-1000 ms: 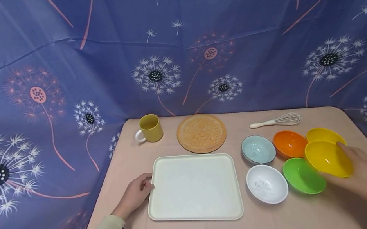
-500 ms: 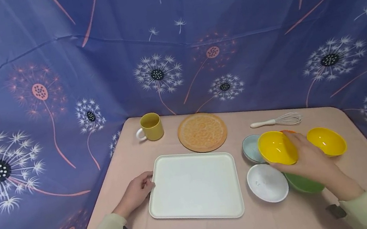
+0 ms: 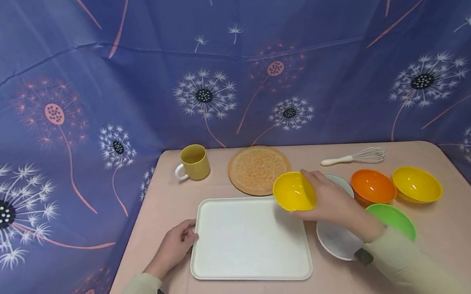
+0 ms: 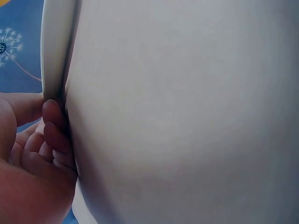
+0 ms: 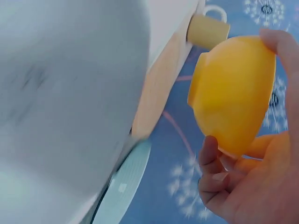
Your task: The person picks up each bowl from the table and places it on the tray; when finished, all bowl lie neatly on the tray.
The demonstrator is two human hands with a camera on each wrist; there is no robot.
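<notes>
- L hand (image 3: 174, 247): fingers curled, pinching 1 tray (image 3: 248, 241) at L edge.
- 1 mug (image 3: 196, 164), 1 round board (image 3: 259, 170) behind.
- 1 yellow bowl (image 3: 292, 193) over tray's far R corner, pinched btwn R hand (image 3: 334, 201) thumb & fingers.
- 1 white bowl (image 3: 335, 240), 1 blue bowl (image 3: 343, 183), 1 whisk (image 3: 353, 158), 1 orange bowl (image 3: 372, 188), 1 green bowl (image 3: 394, 221), 2nd yellow bowl (image 3: 417, 185).

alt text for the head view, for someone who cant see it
A right hand holds a yellow bowl above the far right corner of a white tray, while the left hand grips the tray's left edge. Beyond the tray are a mug and tan disc; to the right, a whisk, pale blue bowl, white bowl, orange bowl, green bowl and second yellow bowl.
</notes>
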